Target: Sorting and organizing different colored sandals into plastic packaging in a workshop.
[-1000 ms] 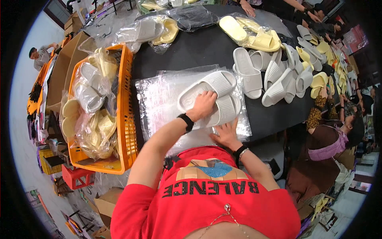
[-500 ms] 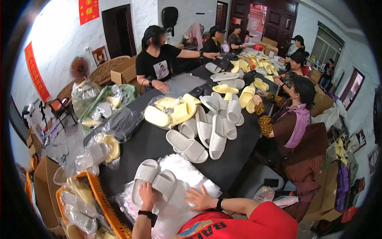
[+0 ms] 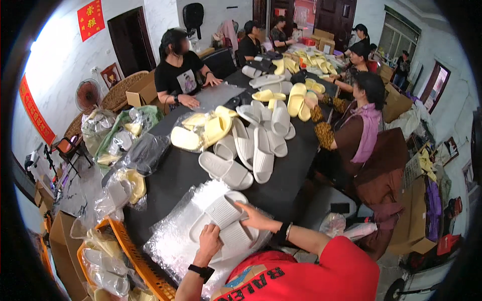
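Observation:
A pair of light grey ribbed slippers (image 3: 224, 210) lies side by side on a stack of clear plastic bags (image 3: 173, 236) at the table's near edge. My left hand (image 3: 209, 242) is closed, its fingers curled at the near left side of the pair. My right hand (image 3: 257, 218) grips the right side of the slippers, index finger along the upper strap and thumb lower down. Its remaining fingers are partly hidden. Beyond the bags, several loose grey slippers (image 3: 227, 170) lie heaped on the black table (image 3: 173, 178), with bagged yellow slippers (image 3: 201, 131) to their left.
An orange crate (image 3: 131, 256) of bagged slippers stands at my left, near a cardboard box (image 3: 65, 246). A co-worker in black (image 3: 183, 75) rests both hands on flat plastic sheets (image 3: 218, 98). At right, another co-worker (image 3: 349, 120) handles yellow slippers (image 3: 298, 102). Other people line the far table.
The grey pair has moved right and turned across the bags. My right hand has lifted from the bags onto the slippers. The co-worker across has drawn an outstretched arm back to the sheets.

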`<state>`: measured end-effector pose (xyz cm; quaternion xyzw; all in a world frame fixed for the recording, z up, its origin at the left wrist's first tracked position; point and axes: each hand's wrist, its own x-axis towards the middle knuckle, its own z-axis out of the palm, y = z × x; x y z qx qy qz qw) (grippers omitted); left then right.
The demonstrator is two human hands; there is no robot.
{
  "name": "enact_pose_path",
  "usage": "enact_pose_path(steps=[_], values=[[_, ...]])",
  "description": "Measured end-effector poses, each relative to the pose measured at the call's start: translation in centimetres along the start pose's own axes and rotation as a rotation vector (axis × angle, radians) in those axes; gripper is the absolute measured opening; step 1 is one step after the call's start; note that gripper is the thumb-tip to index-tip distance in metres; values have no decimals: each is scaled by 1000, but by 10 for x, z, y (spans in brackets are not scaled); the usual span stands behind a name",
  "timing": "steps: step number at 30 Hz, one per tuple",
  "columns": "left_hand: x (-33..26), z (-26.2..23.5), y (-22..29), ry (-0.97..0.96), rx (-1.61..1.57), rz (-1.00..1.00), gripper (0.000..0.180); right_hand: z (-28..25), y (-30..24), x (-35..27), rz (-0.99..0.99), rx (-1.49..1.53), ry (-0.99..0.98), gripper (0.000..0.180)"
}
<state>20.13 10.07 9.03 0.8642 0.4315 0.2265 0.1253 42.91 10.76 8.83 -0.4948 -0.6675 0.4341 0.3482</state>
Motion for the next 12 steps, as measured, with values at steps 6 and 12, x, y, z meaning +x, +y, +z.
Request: enact_pose_path(steps=[6, 12], values=[[-13, -6, -1, -116, -342, -105, 24, -28, 5, -13, 7, -78, 60, 38], [-88, 32, -62, -64, 260, -666, 61, -95, -21, -16, 23, -153, -32, 35]])
